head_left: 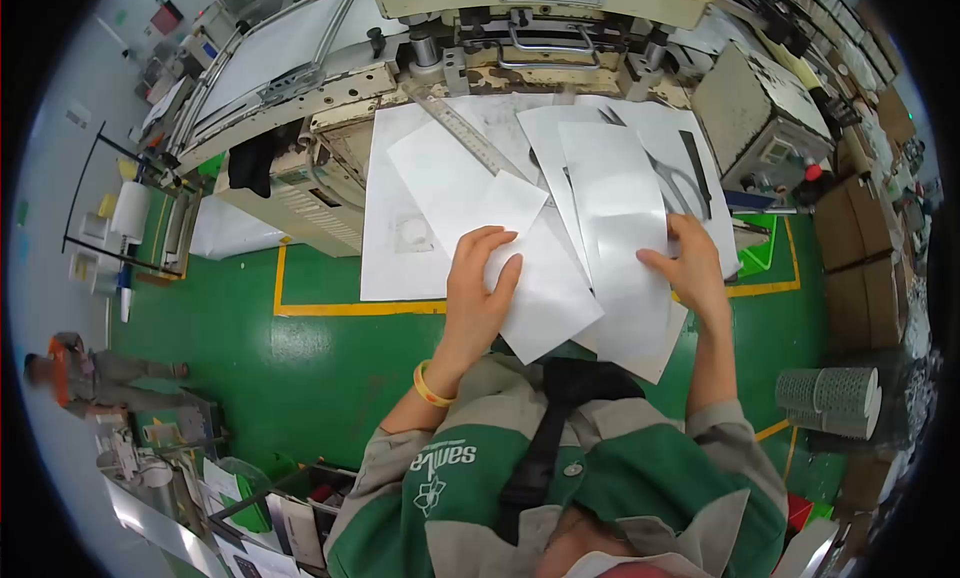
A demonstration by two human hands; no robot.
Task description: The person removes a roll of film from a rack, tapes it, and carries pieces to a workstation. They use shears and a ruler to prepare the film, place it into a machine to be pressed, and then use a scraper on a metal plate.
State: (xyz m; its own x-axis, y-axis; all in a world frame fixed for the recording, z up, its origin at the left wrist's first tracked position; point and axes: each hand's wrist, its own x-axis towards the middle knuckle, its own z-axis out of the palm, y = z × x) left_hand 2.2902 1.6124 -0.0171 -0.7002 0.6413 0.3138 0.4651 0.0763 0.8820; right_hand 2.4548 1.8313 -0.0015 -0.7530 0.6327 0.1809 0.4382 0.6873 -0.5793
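My left hand [480, 293] grips the left edge of a white sheet [548, 293], its thumb and fingers curled at that edge. My right hand [692, 268] pinches the right edge of a long, slightly glossy white sheet [622, 203], thumb on top. The two sheets lie side by side, tilted, above the near edge of a white-covered work surface [400, 275]. Beneath and beyond them are more white sheets [430, 173]. A steel ruler [468, 138] lies diagonally behind my left hand. Scissors [680, 186], partly covered by the long sheet, rest beside a thin black strip [694, 166].
A worn cream machine [540, 58] with metal handles stands directly behind the work surface. To the right is a control box with a red knob [812, 171]. A green crate [762, 246] and cardboard boxes [860, 263] sit farther right. Another person [90, 373] is at far left.
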